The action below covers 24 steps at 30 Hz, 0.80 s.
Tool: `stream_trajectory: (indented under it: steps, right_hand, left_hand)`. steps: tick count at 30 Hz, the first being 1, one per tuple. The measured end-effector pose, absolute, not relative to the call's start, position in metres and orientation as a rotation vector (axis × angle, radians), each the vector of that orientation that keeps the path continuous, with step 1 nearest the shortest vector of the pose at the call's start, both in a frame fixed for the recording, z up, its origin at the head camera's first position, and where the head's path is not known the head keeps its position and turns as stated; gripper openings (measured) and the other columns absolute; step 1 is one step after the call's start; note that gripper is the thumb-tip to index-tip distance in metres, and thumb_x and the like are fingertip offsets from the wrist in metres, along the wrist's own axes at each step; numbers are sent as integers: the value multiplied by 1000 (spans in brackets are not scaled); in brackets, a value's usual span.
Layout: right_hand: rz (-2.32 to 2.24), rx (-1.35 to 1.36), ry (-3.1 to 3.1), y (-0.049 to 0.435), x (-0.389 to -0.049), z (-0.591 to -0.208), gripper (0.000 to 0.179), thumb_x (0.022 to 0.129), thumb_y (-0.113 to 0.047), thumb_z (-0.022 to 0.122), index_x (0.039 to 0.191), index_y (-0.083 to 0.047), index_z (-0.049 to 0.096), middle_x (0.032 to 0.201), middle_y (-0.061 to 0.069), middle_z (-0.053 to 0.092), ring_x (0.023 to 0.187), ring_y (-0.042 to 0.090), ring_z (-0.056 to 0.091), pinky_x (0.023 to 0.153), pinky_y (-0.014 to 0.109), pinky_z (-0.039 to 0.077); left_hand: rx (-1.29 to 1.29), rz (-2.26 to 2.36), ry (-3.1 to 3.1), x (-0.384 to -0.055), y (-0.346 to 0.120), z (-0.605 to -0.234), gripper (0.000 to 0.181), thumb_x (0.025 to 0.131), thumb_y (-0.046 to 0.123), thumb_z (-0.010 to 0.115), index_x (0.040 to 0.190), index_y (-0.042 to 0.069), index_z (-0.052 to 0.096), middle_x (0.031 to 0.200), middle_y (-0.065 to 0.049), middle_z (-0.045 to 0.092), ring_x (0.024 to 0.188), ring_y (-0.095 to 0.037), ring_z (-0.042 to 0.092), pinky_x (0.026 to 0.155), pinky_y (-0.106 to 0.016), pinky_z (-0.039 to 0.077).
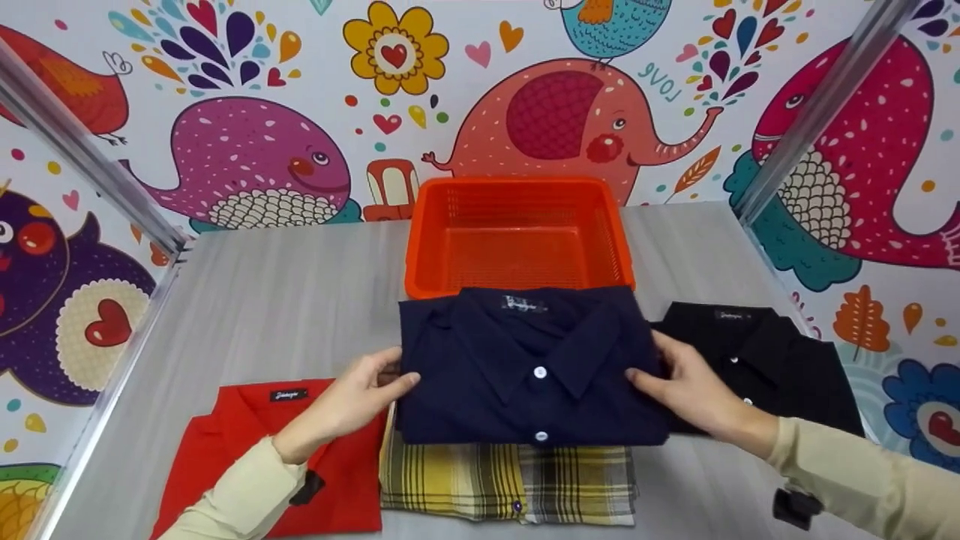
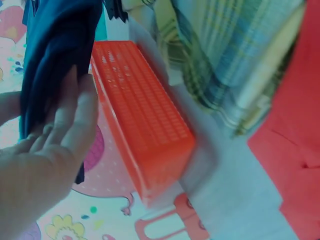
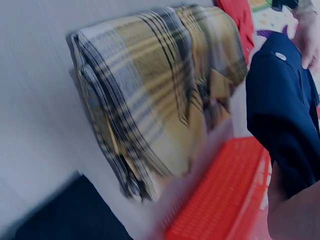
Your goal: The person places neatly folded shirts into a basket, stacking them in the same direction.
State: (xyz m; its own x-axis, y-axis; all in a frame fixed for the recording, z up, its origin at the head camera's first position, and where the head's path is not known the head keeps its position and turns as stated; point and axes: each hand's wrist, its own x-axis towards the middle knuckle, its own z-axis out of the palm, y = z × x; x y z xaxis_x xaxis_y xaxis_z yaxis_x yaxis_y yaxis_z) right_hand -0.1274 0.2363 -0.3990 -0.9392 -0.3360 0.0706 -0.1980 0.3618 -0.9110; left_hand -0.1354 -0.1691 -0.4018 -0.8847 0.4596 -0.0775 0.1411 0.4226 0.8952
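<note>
A folded navy shirt (image 1: 525, 360) with white buttons is held up by both hands, its collar toward the basket. My left hand (image 1: 375, 390) grips its left side, thumb on top and fingers underneath, as the left wrist view also shows. On the opposite side my right hand (image 1: 694, 386) grips the edge the same way. Below the navy shirt lies a folded yellow plaid shirt (image 1: 480, 480), partly covered in the head view; in the right wrist view the plaid shirt (image 3: 145, 85) shows a gap beneath the navy one. Just beyond stands an orange basket (image 1: 517, 259) with nothing inside.
A folded red shirt (image 1: 345, 465) lies at the left under my left forearm. To the right, a folded black shirt (image 1: 787, 367) lies partly behind my right hand. Cartoon-printed panels (image 1: 405, 142) and metal posts (image 1: 825, 112) border the grey table (image 1: 292, 300).
</note>
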Motion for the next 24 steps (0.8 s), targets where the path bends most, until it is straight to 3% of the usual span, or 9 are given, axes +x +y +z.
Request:
stream_trajectory:
  steps: [5,9,17,20,24]
  right_hand:
    - [-1665,-426,2530,245,-129,-386,49,87,7,63,134,7,49,114,17,64,95,13,63,80,21,49]
    - [-1706,-387,2555,246,-136,-377,47,87,9,61,133,7,50,113,20,64,93,12,64,76,22,51]
    - [-1712,-371,2652,243,-165,-366,37,90,5,61,127,7,55,108,20,64,87,9,62,73,20,50]
    - [-1736,-383,2725,239,-183,-364,34,88,6,60,123,7,58,105,18,64,86,7,60,74,19,48]
    - [-1804,-365,2789,233,-207,-364,34,86,6,60,120,8,60,101,15,64,85,8,58,73,19,46]
  left_hand:
    - [618,1517,2356,-138,-160,-394,18,98,15,58,104,-1,56,88,-5,59,76,-14,59,68,-26,50]
    - [739,1498,2485,-147,-155,-387,10,97,12,59,94,3,54,73,2,49,61,-11,48,58,-23,41]
    - [874,1493,2642,-177,-149,-382,6,98,7,56,95,2,55,69,1,48,58,-13,46,57,-25,39]
    - [818,1501,2671,-191,-147,-380,8,97,4,56,102,-2,58,75,-5,58,65,-16,53,62,-27,44]
    - [700,1573,2666,-210,-143,-373,25,97,0,53,121,-5,58,104,-17,67,90,-24,63,80,-36,49]
